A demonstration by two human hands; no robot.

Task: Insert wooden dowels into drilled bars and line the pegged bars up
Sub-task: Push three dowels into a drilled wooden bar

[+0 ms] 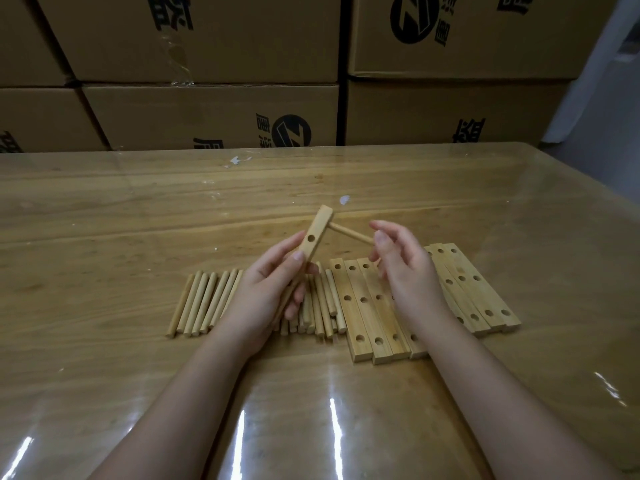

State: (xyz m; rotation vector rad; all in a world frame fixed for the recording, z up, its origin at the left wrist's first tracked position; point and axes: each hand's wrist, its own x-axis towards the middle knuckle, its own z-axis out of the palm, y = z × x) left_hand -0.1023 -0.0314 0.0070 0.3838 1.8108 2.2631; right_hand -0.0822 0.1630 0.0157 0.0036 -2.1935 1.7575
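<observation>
Forearms [194, 393] angled in over the table [138, 209], my left hand [266, 289] grips a drilled bar [317, 233] by its lower half, raised and tilted, one dowel [349, 233] jutting from its top hole. My right hand [405, 271] meets the dowel's free end, fingers loosely curled; whether it pinches, I cannot tell. Loose dowels [207, 299] and drilled bars [367, 306] lie below.

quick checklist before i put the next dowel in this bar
1. Left hand grip on held bar: ok, fingers curled round its lower part.
2. Inserted dowel in the top hole: ok; depth cannot tell.
3. Middle hole empty: ok.
4. Right hand free: not ok, it pinches the inserted dowel's end.
5. Loose dowels nearby on table: ok.
6. Spare drilled bars: ok, side by side.
</observation>
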